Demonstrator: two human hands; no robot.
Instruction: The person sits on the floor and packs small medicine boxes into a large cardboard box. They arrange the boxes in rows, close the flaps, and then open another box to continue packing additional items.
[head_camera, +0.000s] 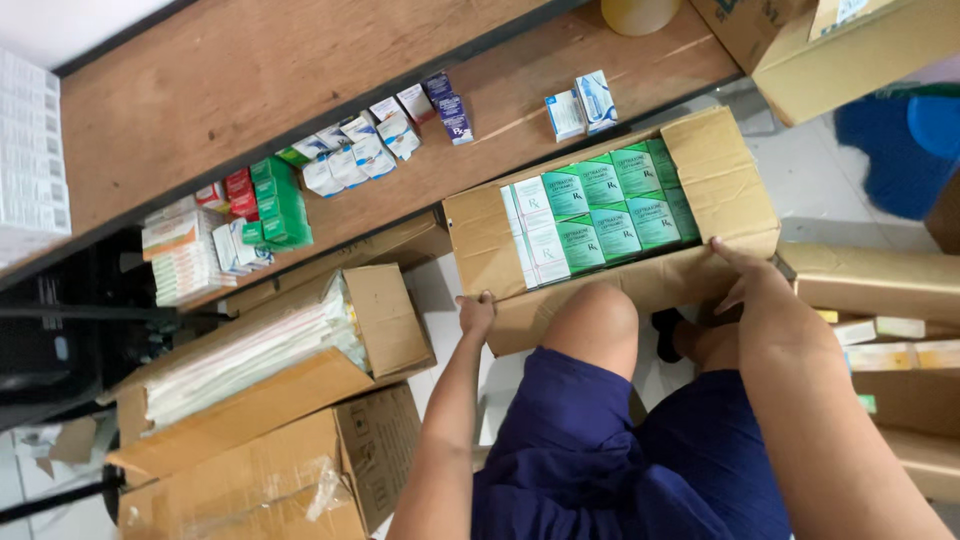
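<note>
Gripping an open cardboard carton (480, 240) of glossy green boxes (615, 200), left hand (476, 312) fingers clenched, right hand (752, 280) fingers grasping its edge.

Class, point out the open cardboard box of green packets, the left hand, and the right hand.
cardboard box (722, 172): head view, on its right flap.
left hand (476, 312): head view, middle of hand.
right hand (752, 280): head view, middle of hand.
</note>
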